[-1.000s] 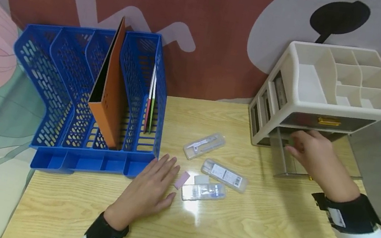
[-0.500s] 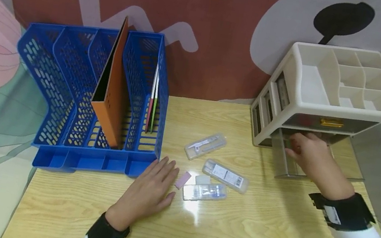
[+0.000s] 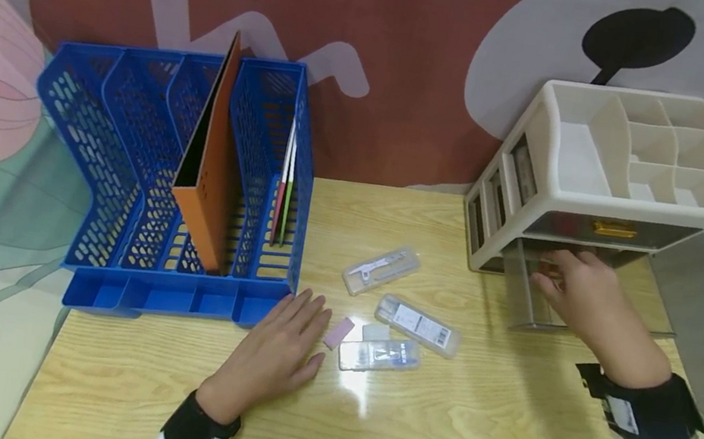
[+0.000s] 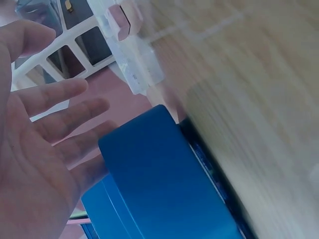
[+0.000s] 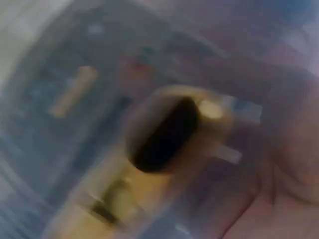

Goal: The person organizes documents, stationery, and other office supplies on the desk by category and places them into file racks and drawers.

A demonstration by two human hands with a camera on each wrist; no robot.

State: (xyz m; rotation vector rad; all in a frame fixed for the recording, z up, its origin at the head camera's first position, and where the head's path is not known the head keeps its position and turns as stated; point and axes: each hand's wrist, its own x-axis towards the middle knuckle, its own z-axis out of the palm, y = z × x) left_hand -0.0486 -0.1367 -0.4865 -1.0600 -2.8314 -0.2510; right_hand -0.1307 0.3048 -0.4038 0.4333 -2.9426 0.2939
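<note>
My left hand (image 3: 276,349) lies with straight fingers by the front right corner of the blue file rack (image 3: 175,291). A pink eraser (image 3: 339,333) lies just right of its fingertips. Beside that are a pale grey-white eraser (image 3: 375,331) and several clear plastic cases, one of them a labelled case (image 3: 417,325). My right hand (image 3: 589,295) reaches into the pulled-out clear drawer (image 3: 522,296) of the white desk organizer (image 3: 538,195). Its fingers are bent, and whether they hold anything is hidden. A gold drawer handle (image 5: 209,112) shows blurred in the right wrist view.
An orange folder (image 3: 212,205) and thin booklets (image 3: 285,193) stand upright in the rack. Another clear case (image 3: 380,271), with a white tool inside, lies on the wooden table (image 3: 429,431). A brown patterned cloth (image 3: 394,126) hangs behind.
My right hand stays in the drawer and shifts slightly, its fingers moving. A small green bit seen by its fingers one second ago is no longer visible. The left hand keeps still.
</note>
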